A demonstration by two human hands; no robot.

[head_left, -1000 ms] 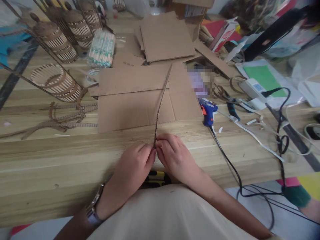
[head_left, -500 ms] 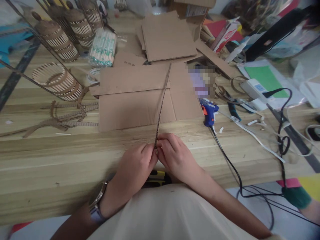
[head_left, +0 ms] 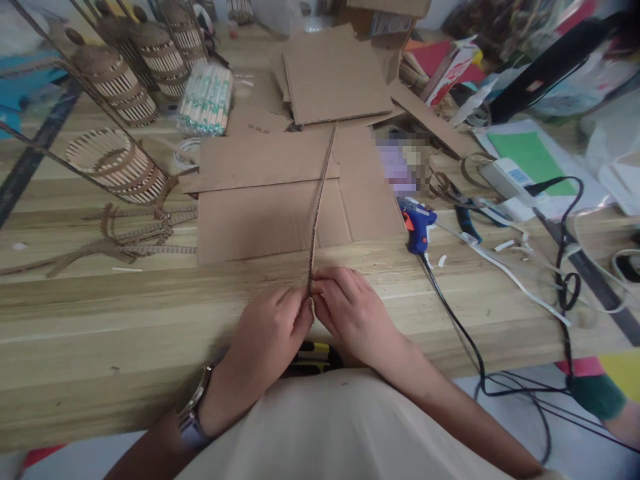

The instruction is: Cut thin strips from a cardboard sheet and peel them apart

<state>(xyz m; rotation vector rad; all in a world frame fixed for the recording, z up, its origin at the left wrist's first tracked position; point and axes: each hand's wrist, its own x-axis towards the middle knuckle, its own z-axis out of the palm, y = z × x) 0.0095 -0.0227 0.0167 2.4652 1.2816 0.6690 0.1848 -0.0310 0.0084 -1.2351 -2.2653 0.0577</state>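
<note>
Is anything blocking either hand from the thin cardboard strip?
Nothing visible. The left hand and right hand both pinch the near end of the cardboard strip. The yellow-and-black object sits nearer the body, and the flat cardboard lies beyond the hands; neither intervenes.

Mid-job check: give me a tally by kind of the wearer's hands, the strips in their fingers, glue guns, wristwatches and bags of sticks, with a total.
Left hand and right hand: 2
Cardboard strip in the fingers: 1
Glue gun: 1
Wristwatch: 1
Bag of sticks: 1
Total: 6
</note>
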